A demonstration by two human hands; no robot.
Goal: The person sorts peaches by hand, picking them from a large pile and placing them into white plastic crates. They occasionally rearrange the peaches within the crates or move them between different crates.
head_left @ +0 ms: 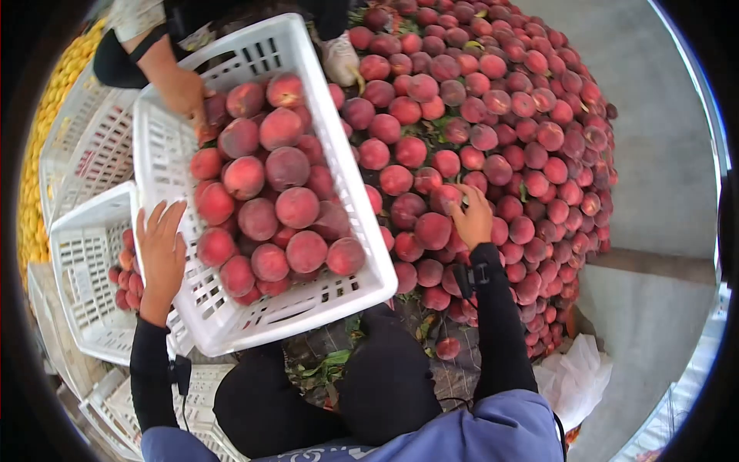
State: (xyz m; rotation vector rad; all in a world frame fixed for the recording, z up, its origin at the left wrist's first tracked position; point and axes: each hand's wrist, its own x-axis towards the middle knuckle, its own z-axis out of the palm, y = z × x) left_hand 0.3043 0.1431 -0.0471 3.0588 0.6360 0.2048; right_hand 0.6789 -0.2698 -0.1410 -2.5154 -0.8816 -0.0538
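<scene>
A white slatted crate (pixel 377 286), partly filled with red peaches (pixel 287 168), stands tilted in front of me. My left hand (pixel 162 242) lies at the crate's left wall with its fingers spread, holding nothing. To the right of the crate, my right hand (pixel 471 217) reaches onto a large pile of red peaches (pixel 531 154), its fingers curled round a peach (pixel 446 199). Another person's hand (pixel 185 96) reaches over the crate's upper left rim and touches a peach inside.
At the left, a second white crate (pixel 65 254) holds some smaller-looking peaches, with more empty crates around it. Yellow fruit (pixel 52 100) lies beyond them. Another person's shoe (pixel 339 60) is beside the pile. A white plastic bag (pixel 577 377) lies at the lower right.
</scene>
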